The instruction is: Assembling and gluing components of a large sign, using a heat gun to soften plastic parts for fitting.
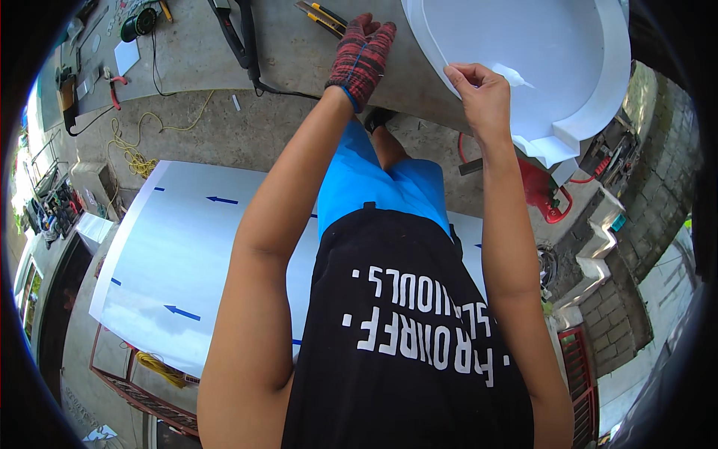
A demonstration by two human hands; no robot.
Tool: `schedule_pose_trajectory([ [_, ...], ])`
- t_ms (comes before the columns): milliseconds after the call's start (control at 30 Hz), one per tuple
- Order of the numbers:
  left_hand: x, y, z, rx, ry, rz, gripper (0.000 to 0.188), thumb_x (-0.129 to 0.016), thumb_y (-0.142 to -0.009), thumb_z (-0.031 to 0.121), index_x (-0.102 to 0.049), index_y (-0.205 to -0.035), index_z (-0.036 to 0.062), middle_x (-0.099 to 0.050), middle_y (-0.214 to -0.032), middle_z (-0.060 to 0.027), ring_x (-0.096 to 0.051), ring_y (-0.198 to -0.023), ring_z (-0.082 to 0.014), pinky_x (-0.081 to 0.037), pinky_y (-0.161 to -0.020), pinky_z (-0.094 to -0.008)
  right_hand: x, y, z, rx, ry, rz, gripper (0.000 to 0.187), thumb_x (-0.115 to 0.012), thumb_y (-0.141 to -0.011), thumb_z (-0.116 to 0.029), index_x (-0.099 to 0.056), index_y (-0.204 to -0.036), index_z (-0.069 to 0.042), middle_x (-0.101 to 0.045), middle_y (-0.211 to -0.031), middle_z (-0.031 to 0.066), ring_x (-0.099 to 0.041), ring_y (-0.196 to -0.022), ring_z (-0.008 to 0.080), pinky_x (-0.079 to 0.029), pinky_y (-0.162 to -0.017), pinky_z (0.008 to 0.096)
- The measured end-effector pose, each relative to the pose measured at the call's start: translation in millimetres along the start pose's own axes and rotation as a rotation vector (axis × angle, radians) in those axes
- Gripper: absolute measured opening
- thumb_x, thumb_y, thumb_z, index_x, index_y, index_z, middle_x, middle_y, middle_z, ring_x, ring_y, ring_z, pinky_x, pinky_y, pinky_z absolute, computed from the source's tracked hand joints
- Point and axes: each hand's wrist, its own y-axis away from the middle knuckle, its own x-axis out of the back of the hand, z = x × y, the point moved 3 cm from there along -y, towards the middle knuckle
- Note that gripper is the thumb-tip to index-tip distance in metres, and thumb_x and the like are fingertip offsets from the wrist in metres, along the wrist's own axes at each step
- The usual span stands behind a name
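Observation:
My left hand [364, 60], in a red-and-black knit glove, is held over the grey tabletop. Its fingers are loosely bent and a little apart, and I see nothing in them. Just beyond it lie yellow-and-black utility knives [321, 19], partly covered by the glove. My bare right hand [482, 101] is closed in a pinch at the inner edge of a large white rounded shell with a raised rim [587, 123]. What the fingertips pinch is too small to make out. Beside that hand, partly hidden by it, shows a small white bottle-like thing with a pointed tip [514, 76].
A black corded tool [241, 37] lies on the grey table [292, 63], its cord trailing toward my left wrist. Red-handled pliers [116, 90] and a dark spool [138, 25] are farther left. Behind me lies a white sheet with blue arrows [179, 247]; yellow cord [134, 153] is on the floor.

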Motion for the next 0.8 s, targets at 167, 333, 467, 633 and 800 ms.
schedule_pose_trajectory([
  [167,-35.7,30.6,17.0,0.127,-0.039,-0.001,0.087,-0.080,-0.087,0.041,-0.041,-0.148,-0.0073,-0.057,-0.140,-0.0213,-0.058,-0.126,-0.0281,-0.045,-0.107,-0.0362,-1.2,-0.5,-1.4,0.002,-0.023,-0.025,0.022,-0.080,-0.088,-0.020,-0.078,-0.098,0.000,-0.077,-0.088,0.0077,-0.070,-0.083,0.0135,-0.053,-0.080,0.0275],
  [333,-56.2,36.6,7.1,0.305,0.060,-0.063,0.101,-0.088,-0.079,0.040,-0.036,-0.149,-0.0097,-0.050,-0.147,-0.0261,-0.051,-0.136,-0.0306,-0.043,-0.111,-0.0388,-1.1,-3.1,-0.6,0.002,-0.069,-0.035,0.018,-0.080,-0.088,-0.015,-0.078,-0.096,0.000,-0.075,-0.093,0.0081,-0.068,-0.086,0.0143,-0.053,-0.082,0.0282],
  [467,-58.8,29.1,-6.0,0.283,0.030,-0.076,0.104,-0.089,-0.077,0.037,-0.031,-0.150,-0.0106,-0.046,-0.150,-0.0270,-0.047,-0.139,-0.0347,-0.043,-0.112,-0.0411,4.4,-4.7,-1.0,0.019,-0.097,-0.080,0.016,-0.079,-0.088,-0.011,-0.076,-0.095,0.003,-0.072,-0.103,0.0111,-0.067,-0.092,0.0160,-0.053,-0.085,0.0286],
  [633,-60.5,35.6,-10.9,0.309,0.017,-0.132,0.107,-0.089,-0.077,0.036,-0.029,-0.153,-0.0089,-0.045,-0.151,-0.0263,-0.048,-0.139,-0.0337,-0.044,-0.111,-0.0401,6.2,-6.1,3.4,-0.035,-0.162,-0.115,0.015,-0.079,-0.088,-0.010,-0.076,-0.095,0.003,-0.070,-0.107,0.0113,-0.067,-0.096,0.0174,-0.053,-0.089,0.0304],
  [800,-65.5,42.5,-14.9,0.376,0.194,-0.097,0.112,-0.092,-0.072,0.037,-0.029,-0.153,-0.0078,-0.044,-0.151,-0.0262,-0.050,-0.137,-0.0344,-0.046,-0.110,-0.0420,6.1,-7.9,5.0,-0.090,-0.187,-0.160,0.015,-0.078,-0.090,-0.009,-0.075,-0.097,0.004,-0.067,-0.112,0.0111,-0.066,-0.099,0.0167,-0.056,-0.089,0.0307],
])
